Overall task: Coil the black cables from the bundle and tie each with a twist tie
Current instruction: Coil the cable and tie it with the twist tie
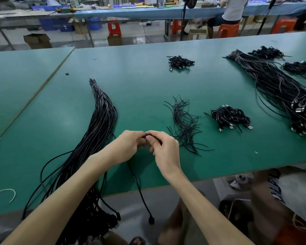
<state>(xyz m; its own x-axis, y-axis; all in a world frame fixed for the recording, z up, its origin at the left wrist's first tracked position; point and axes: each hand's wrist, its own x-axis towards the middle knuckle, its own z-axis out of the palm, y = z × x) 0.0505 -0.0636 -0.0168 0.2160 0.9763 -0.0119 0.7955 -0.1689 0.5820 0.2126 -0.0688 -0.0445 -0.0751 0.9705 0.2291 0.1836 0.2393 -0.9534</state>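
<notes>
Left hand (pixel 129 145) and right hand (pixel 164 150) both pinch the black cable (pixel 140 189) mid-tabletop (pixel 131 76), its tail hanging toward 6 o'clock. It seems light and springy; loops probably want pinching where they cross.

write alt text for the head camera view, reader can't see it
A left hand and right hand pinch one black cable over a green table, its plug end hanging off the near edge. A long cable bundle lies to their left; loose twist ties and a pile of coiled cables lie to the right.
</notes>
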